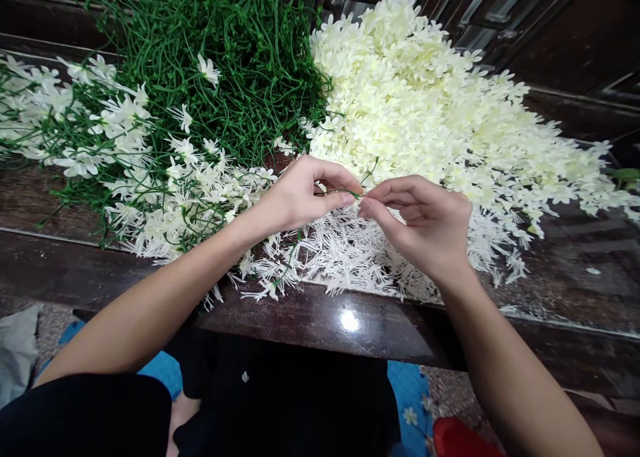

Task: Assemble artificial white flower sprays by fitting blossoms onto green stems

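My left hand [305, 193] pinches a thin green artificial flower stem [369, 172] between thumb and forefinger. The thumb and fingertips of my right hand [425, 223] are pressed together right at the stem's end; whatever they hold is too small to make out. Both hands hover over a heap of white spiky stamen pieces [345, 257]. Behind them lies a big pile of loose cream-white petal flowers [400, 103]. Beside my left forearm are white flowers on green stems [165, 217], their spiky centres showing.
A tangled mound of green stems [220, 63] stands at the back left. Everything rests on a dark wooden bench [300, 310] with a carved wooden back [550, 37]. Below its front edge are a blue sheet [407, 397] and a red object [463, 438] on the floor.
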Available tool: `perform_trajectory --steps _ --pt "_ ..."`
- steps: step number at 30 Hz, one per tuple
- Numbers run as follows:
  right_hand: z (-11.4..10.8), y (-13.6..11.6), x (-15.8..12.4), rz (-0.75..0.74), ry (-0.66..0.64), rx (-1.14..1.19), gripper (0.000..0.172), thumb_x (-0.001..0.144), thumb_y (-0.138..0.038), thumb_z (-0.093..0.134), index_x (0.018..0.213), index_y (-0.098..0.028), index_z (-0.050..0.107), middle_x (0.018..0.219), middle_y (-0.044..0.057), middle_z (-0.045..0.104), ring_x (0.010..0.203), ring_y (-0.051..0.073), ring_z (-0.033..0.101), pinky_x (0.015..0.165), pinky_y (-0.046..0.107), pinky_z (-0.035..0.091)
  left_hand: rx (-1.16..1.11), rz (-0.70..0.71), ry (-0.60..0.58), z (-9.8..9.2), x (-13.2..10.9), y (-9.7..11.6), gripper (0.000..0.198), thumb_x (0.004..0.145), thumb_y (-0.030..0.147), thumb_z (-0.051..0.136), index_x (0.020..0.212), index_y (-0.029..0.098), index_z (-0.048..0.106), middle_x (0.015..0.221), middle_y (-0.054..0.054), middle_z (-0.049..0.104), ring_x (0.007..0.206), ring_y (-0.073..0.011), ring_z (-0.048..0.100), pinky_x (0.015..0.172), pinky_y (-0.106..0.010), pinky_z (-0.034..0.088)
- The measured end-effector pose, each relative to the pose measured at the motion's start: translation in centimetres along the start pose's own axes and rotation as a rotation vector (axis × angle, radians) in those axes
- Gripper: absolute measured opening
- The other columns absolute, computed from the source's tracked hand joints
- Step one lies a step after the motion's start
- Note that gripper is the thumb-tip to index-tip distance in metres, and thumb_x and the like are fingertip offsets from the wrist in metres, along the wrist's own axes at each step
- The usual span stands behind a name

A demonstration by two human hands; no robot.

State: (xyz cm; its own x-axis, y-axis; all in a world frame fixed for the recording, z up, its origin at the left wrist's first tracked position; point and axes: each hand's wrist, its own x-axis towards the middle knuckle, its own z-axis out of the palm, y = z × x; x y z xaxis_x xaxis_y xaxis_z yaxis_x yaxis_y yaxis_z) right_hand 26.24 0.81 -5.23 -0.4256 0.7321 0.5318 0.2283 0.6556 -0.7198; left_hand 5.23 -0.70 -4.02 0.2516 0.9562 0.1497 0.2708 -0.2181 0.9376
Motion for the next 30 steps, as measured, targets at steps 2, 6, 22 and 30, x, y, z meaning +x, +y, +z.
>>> perform_trajectory --steps 2,6,22,30 --pt "0.02 -0.08 -0.06 -0.009 0.002 -0.014 0.022 0.086 -0.007 0.082 0.096 -0.025 0.075 0.088 -0.001 0.080 0.073 0.015 0.077 0.067 0.030 0.067 0.012 0.005 0.016 0.08 0.00 -0.10 0.017 0.083 0.014 0.070 0.094 0.012 0.082 0.096 -0.007 0.083 0.091 -0.0186 0.077 0.078 -0.029 0.062" --pt "0.05 -0.43 0.02 0.043 0.008 0.027 0.020 0.085 -0.013 0.087 0.096 -0.024 0.075 0.087 0.000 0.080 0.072 0.016 0.078 0.067 0.029 0.068 0.007 0.034 0.043 0.12 0.05 -0.17 0.016 0.082 0.015 0.070 0.093 0.013 0.082 0.097 -0.007 0.083 0.092 -0.0187 0.077 0.080 -0.030 0.063" --pt "0.04 -0.34 0.63 0.238 -0.072 0.255 0.012 0.083 -0.025 0.090 0.091 -0.024 0.081 0.084 0.000 0.079 0.071 0.016 0.074 0.076 0.033 0.067 -0.023 0.074 0.101 0.13 0.07 -0.24 0.014 0.080 0.019 0.075 0.092 0.012 0.078 0.098 -0.008 0.081 0.092 -0.0177 0.074 0.084 -0.032 0.062" --pt "-0.30 0.30 0.85 0.177 -0.007 0.228 0.009 0.091 -0.017 0.079 0.092 -0.024 0.074 0.081 0.000 0.076 0.069 0.014 0.073 0.067 0.029 0.064 0.006 0.012 0.084 0.04 0.05 0.04 0.023 0.086 0.025 0.073 0.105 0.011 0.074 0.110 -0.010 0.079 0.100 -0.0190 0.072 0.092 -0.034 0.060"
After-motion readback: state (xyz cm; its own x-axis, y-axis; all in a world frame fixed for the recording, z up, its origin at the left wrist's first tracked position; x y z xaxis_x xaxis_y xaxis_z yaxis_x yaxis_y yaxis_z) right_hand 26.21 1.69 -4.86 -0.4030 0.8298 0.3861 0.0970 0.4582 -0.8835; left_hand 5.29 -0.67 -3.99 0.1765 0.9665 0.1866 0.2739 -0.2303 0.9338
